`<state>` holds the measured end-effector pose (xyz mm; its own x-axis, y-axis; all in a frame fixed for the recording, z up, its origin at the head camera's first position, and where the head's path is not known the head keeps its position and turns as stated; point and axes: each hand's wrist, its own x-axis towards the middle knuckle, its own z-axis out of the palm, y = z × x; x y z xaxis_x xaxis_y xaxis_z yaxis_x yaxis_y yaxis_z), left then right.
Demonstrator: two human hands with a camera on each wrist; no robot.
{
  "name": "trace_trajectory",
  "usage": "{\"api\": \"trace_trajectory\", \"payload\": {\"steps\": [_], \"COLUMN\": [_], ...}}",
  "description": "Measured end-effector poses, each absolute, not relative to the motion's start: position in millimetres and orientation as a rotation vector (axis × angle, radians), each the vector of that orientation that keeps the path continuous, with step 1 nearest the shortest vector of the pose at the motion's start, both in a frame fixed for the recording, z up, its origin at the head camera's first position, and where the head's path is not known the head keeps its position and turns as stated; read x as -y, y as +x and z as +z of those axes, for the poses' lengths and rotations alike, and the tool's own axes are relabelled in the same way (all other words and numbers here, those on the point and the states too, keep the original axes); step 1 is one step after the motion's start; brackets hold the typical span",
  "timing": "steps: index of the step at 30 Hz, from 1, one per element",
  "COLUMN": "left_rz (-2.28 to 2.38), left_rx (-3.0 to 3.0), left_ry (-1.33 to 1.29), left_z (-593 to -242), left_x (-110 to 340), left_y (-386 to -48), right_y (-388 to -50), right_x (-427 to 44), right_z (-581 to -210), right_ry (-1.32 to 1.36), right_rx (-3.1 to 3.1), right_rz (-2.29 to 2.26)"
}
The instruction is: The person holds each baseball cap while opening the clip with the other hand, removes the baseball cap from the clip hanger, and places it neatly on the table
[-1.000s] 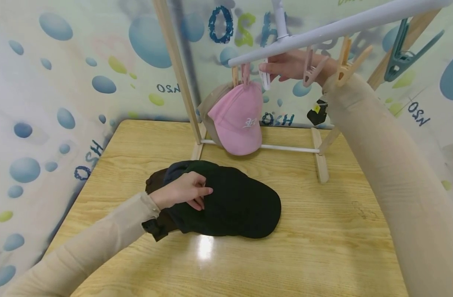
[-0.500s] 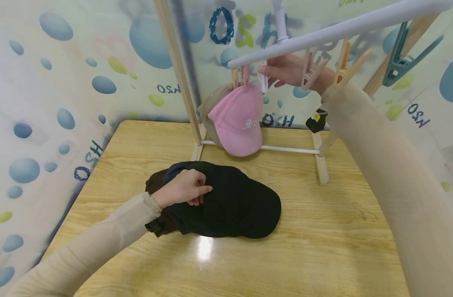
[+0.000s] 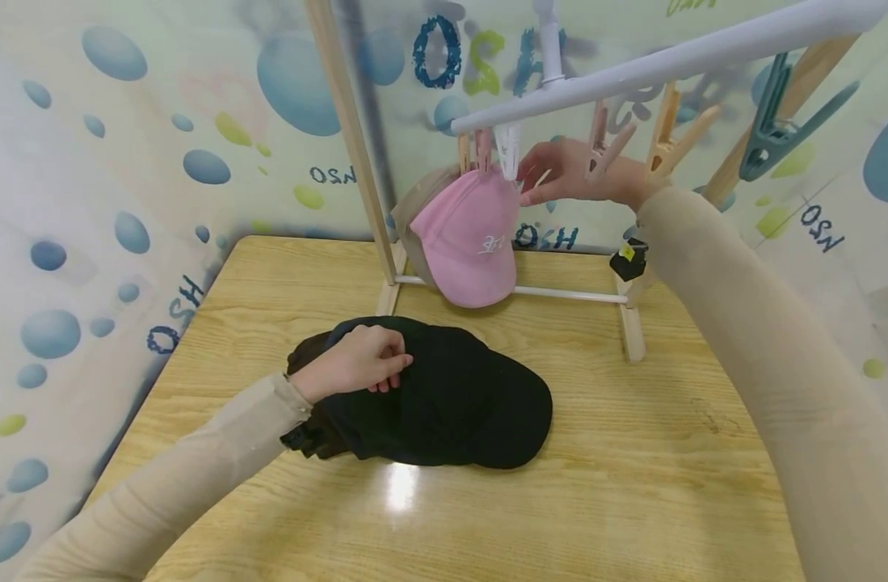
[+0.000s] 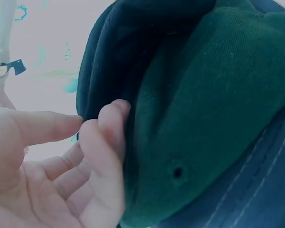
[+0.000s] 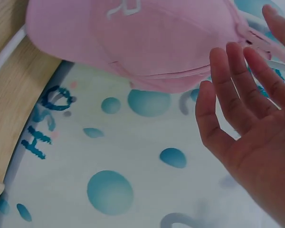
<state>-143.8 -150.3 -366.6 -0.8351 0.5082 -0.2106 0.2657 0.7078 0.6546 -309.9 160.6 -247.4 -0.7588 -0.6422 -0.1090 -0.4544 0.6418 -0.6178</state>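
My left hand point(image 3: 367, 360) is over a stack of caps on the table and pinches the edge of the black cap point(image 3: 487, 396) between thumb and fingers. Under it lie a dark green cap point(image 4: 218, 109) and a navy one point(image 4: 247, 199), with a brown cap point(image 3: 309, 352) at the left end. My right hand point(image 3: 574, 171) is beside the hanging pink cap point(image 3: 473, 234), its fingers spread and fairly straight in the right wrist view. A white clothespin point(image 3: 508, 152) hangs from the bar just left of these fingers, no longer held.
Overhead runs a white bar point(image 3: 654, 69) with mauve point(image 3: 605, 149), orange point(image 3: 672, 141) and teal clothespins point(image 3: 778, 133) to the right. Behind the pink cap hangs a beige cap point(image 3: 414, 210). The rack's wooden post point(image 3: 352, 137) and feet stand on the wooden table point(image 3: 560, 517).
My right hand has let go of the white clothespin and moved slightly down beside the pink cap. The clothespin now sits closer to the pink one. My left hand has risen slightly.
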Motion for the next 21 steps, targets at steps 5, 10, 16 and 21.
{"api": "trace_trajectory", "payload": {"steps": [5, 10, 16, 21], "left_rz": [0.894, 0.902, 0.925, 0.948], "left_rx": [-2.538, -2.543, -2.538, -2.527], "left_ry": [0.649, 0.671, 0.688, 0.686], "left_z": [-363, -359, -357, -357], "left_x": [152, 152, 154, 156], "left_y": [-144, -146, -146, -146], "right_y": [-316, -327, -335, -332], "right_x": [-166, -163, -146, -132], "right_z": [-258, -270, -281, -283], "right_ry": [-0.821, -0.843, -0.934, -0.914], "right_rx": [-2.548, -2.664, -2.766, -2.679], "right_rz": [-0.782, -0.774, -1.011, -1.208]}}
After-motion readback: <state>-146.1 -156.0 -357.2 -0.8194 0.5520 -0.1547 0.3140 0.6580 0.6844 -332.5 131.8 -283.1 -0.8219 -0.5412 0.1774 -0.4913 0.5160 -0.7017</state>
